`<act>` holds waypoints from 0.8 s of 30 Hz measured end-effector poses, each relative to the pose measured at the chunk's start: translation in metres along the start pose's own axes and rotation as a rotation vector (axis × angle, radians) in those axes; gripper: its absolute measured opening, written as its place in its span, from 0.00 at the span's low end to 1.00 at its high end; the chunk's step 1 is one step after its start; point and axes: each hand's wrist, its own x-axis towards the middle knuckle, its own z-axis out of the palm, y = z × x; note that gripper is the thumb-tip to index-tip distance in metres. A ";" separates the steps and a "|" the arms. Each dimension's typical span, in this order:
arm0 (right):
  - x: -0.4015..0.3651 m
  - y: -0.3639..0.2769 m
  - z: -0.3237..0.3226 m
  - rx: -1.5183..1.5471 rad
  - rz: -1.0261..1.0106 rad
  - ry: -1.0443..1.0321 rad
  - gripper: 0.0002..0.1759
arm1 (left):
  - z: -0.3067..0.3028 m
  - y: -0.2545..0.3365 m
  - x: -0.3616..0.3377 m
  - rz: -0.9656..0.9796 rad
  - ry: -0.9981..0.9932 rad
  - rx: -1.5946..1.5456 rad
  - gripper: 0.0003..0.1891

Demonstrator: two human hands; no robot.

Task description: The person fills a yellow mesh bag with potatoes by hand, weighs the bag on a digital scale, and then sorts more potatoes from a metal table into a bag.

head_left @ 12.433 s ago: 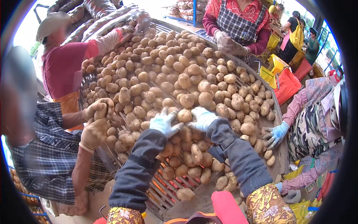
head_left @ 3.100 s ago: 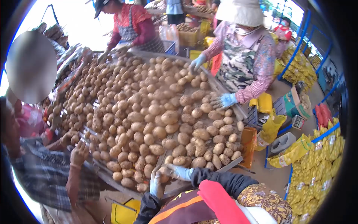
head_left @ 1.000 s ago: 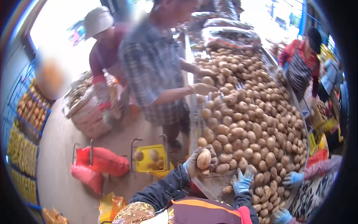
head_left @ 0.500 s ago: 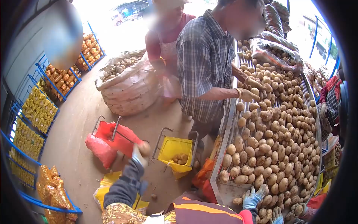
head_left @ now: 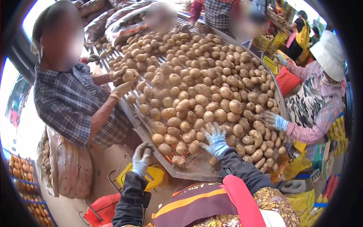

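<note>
My right hand (head_left: pixel 215 140), in a light blue and grey glove, lies with spread fingers on the potatoes (head_left: pixel 201 90) near the front edge of the sorting table (head_left: pixel 189 174). Nothing is gripped in it. My left hand (head_left: pixel 143 159), gloved the same way, is raised just off the table's front left corner, with its fingers curled; whether it holds anything is hidden. Below and beside it hangs a yellow bag (head_left: pixel 151 178) on a metal frame. A red bag (head_left: pixel 102 210) is at the lower left.
A person in a checked shirt (head_left: pixel 72 102) handles potatoes at the left side. Across on the right, a person in a white hat (head_left: pixel 329 53) reaches onto the table. Large sacks (head_left: pixel 72 162) stand at the left and behind the table. More workers are at the back.
The view has swung right toward the table. My left hand has moved from the red bag to the table's corner. My right hand now rests farther in on the potatoes.
</note>
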 end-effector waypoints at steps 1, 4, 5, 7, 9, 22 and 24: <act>0.006 0.004 0.005 -0.075 0.056 -0.069 0.42 | 0.029 -0.018 0.009 0.003 -0.109 0.026 0.17; 0.007 0.025 -0.020 -0.231 0.184 -0.316 0.38 | 0.098 -0.023 0.041 0.150 -0.364 0.335 0.17; -0.001 0.040 -0.019 -0.243 0.245 -0.352 0.38 | 0.115 -0.020 0.054 0.269 -0.430 0.535 0.17; -0.033 0.080 -0.002 -0.291 0.225 -0.109 0.37 | 0.144 -0.016 0.076 0.482 -0.488 0.630 0.21; -0.056 0.088 -0.019 -0.292 0.224 -0.067 0.30 | 0.169 -0.020 0.098 0.643 -0.491 0.744 0.23; 0.079 0.168 -0.067 0.234 0.340 0.187 0.37 | 0.286 -0.032 0.137 0.563 -0.894 1.506 0.41; 0.128 0.172 -0.068 0.176 0.354 0.067 0.41 | 0.278 -0.057 0.116 0.791 -0.996 1.458 0.32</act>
